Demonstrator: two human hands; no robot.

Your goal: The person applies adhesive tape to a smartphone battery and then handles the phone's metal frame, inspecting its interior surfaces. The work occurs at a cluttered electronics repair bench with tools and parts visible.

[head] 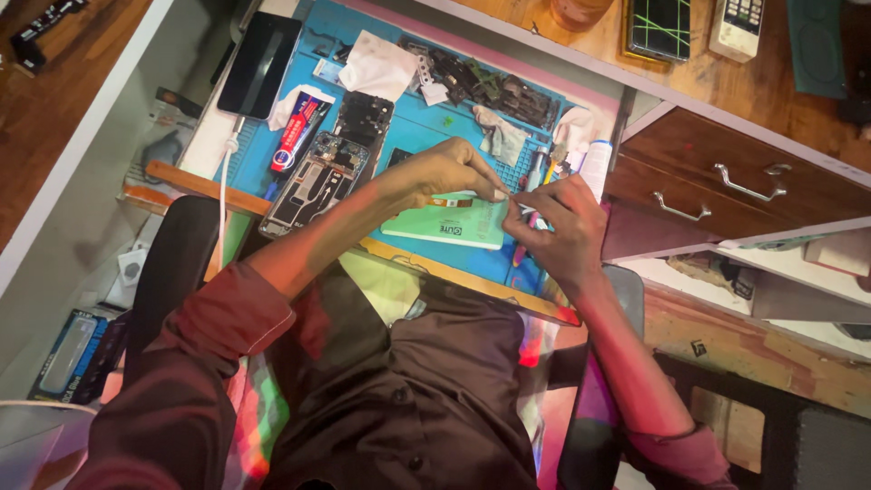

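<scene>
Opened phone (pixel 313 186) laid on mat (pixel 426 127), left of hands; tube (pixel 295 132) beside it, parts pile (pixel 490 86) behind, flat box (pixel 445 227) under hands, drawers (pixel 717 177) right.

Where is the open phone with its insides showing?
In the head view, the opened phone lies on the blue mat, beside the left hand, next to the glue tube.

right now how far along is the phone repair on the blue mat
Done: the opened phone lies on the blue mat with its back off and its boards bare, and removed parts are piled at the far edge. In hand: the left hand and right hand pinch a small flex strip between them above a green box. Left: the phone is unclosed.
</scene>
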